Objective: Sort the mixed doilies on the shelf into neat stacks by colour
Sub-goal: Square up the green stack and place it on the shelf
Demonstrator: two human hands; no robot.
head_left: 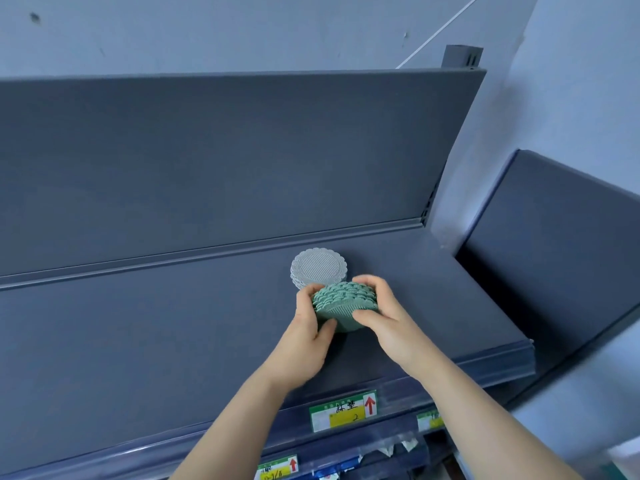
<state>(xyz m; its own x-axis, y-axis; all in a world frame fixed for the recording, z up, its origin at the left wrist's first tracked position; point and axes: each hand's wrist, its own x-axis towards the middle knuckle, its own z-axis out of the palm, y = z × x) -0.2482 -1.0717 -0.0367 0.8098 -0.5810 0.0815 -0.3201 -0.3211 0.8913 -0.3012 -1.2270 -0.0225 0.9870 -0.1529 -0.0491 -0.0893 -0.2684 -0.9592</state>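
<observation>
A stack of green scalloped doilies (343, 304) is tilted up on edge just above the dark shelf (138, 323). My left hand (308, 323) grips its left side, thumb in front and fingers behind. On the stack's right side, my right hand (384, 313) curls its fingers over the top, with the thumb pressing the front face. Directly behind lies a flat stack of grey doilies (317, 270), its near edge hidden by the green stack and my fingers.
The shelf's back panel (225, 161) rises behind the stacks. Price labels (343, 410) sit on the shelf's front rail. A second dark shelf unit (561, 258) stands to the right, past a gap at the shelf's end.
</observation>
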